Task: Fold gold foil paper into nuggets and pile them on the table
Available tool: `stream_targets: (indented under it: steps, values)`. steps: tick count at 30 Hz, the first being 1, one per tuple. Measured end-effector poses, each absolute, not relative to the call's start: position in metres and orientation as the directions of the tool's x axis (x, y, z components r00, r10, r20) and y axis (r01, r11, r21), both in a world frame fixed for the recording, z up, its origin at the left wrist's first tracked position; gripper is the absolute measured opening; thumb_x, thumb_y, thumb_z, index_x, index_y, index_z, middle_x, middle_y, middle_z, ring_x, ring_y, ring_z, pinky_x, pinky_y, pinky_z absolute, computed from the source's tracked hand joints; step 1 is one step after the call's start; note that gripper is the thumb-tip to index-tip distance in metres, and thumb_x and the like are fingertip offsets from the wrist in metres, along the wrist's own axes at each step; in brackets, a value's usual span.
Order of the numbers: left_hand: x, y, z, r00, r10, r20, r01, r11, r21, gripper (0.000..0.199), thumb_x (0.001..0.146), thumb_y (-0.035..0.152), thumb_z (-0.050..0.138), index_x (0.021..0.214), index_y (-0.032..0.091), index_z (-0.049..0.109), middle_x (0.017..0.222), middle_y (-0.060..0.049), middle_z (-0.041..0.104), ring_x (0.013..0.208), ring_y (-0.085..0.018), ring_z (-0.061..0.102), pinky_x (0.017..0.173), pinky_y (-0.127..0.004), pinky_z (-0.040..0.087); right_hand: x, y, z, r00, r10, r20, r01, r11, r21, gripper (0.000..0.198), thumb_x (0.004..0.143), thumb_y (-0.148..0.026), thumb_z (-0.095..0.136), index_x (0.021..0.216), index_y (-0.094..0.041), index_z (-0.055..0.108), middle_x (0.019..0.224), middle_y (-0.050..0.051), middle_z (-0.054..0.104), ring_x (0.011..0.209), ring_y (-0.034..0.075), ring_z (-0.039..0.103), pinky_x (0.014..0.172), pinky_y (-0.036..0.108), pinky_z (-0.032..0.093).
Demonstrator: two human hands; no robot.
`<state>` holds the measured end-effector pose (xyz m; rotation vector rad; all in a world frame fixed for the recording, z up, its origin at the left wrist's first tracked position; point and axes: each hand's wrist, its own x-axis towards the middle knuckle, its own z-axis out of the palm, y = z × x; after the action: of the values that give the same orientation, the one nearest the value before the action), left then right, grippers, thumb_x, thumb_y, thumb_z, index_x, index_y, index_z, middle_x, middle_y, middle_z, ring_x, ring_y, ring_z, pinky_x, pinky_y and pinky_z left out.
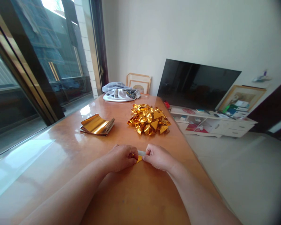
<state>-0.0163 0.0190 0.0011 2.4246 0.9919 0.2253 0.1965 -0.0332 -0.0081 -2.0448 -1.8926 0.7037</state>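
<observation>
Between my two hands is a sheet of gold foil paper (139, 159), partly folded, with a pale side showing at its far edge. My left hand (122, 157) pinches its left part, fingers closed. On the other side, my right hand (158, 157) grips the right part between thumb and curled fingers. Much of the sheet is hidden by the fingers. Beyond my right hand lies a heap of folded gold foil pieces (149, 120). A stack of flat, slightly curled gold foil sheets (97, 125) rests beyond my left hand.
The glossy wooden table (121, 197) reaches away from me, its right edge beside the tiled floor. Bundled grey-blue cloth (120, 92) sits at the far end, near leaning picture frames (139, 82). A television (196, 84) stands over a white cabinet (215, 123). Glass doors (48, 56) line the left.
</observation>
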Motion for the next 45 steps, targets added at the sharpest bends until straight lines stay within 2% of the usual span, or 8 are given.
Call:
stream_targets:
  steps: [18, 25, 33, 39, 45]
  values:
    - [-0.016, 0.019, 0.003, 0.719, 0.693, -0.050, 0.616, -0.602, 0.509, 0.018, 0.078, 0.026, 0.059, 0.091, 0.027, 0.072, 0.086, 0.003, 0.072, 0.078, -0.017, 0.063, 0.066, -0.023, 0.040, 0.201, -0.029, -0.010, 0.036, 0.992, -0.124, 0.853, -0.095, -0.513, 0.005, 0.080, -0.023, 0.063, 0.085, -0.023, 0.065, 0.077, -0.003, 0.065, 0.065, 0.011, 0.051, 0.056, 0.023, 0.024]
    - [-0.015, 0.018, 0.004, 0.716, 0.696, -0.051, 0.620, -0.601, 0.503, 0.017, 0.079, 0.027, 0.059, 0.091, 0.027, 0.072, 0.083, 0.003, 0.071, 0.076, -0.016, 0.063, 0.067, -0.022, 0.041, 0.200, -0.034, -0.008, 0.037, 0.993, -0.109, 0.857, -0.088, -0.507, 0.009, 0.083, -0.032, 0.065, 0.085, -0.023, 0.063, 0.075, -0.004, 0.064, 0.063, 0.012, 0.051, 0.054, 0.024, 0.022]
    - [-0.017, 0.020, 0.003, 0.717, 0.694, -0.057, 0.611, -0.587, 0.532, 0.024, 0.077, 0.023, 0.059, 0.094, 0.028, 0.075, 0.088, 0.002, 0.074, 0.078, -0.017, 0.065, 0.068, -0.022, 0.044, 0.185, -0.042, 0.002, 0.058, 0.998, -0.032, 0.932, -0.065, -0.357, 0.013, 0.084, -0.035, 0.067, 0.086, -0.025, 0.059, 0.075, -0.004, 0.065, 0.064, 0.013, 0.052, 0.055, 0.027, 0.020]
    - [-0.016, 0.020, 0.007, 0.726, 0.685, -0.060, 0.601, -0.590, 0.539, 0.026, 0.079, 0.020, 0.056, 0.094, 0.029, 0.076, 0.094, 0.002, 0.077, 0.086, -0.018, 0.067, 0.078, -0.023, 0.047, 0.172, -0.047, 0.001, -0.004, 1.000, -0.021, 0.946, -0.003, -0.324, 0.011, 0.085, -0.034, 0.064, 0.084, -0.025, 0.057, 0.074, -0.003, 0.066, 0.066, 0.014, 0.056, 0.056, 0.028, 0.019]
    - [-0.017, 0.020, 0.009, 0.754, 0.654, -0.060, 0.561, -0.594, 0.577, 0.027, 0.079, 0.018, 0.056, 0.090, 0.029, 0.077, 0.092, 0.002, 0.077, 0.086, -0.018, 0.068, 0.080, -0.024, 0.048, 0.161, -0.050, 0.000, -0.038, 0.999, -0.020, 0.943, 0.029, -0.332, 0.013, 0.085, -0.037, 0.064, 0.087, -0.026, 0.057, 0.077, -0.003, 0.068, 0.069, 0.015, 0.059, 0.056, 0.028, 0.020]
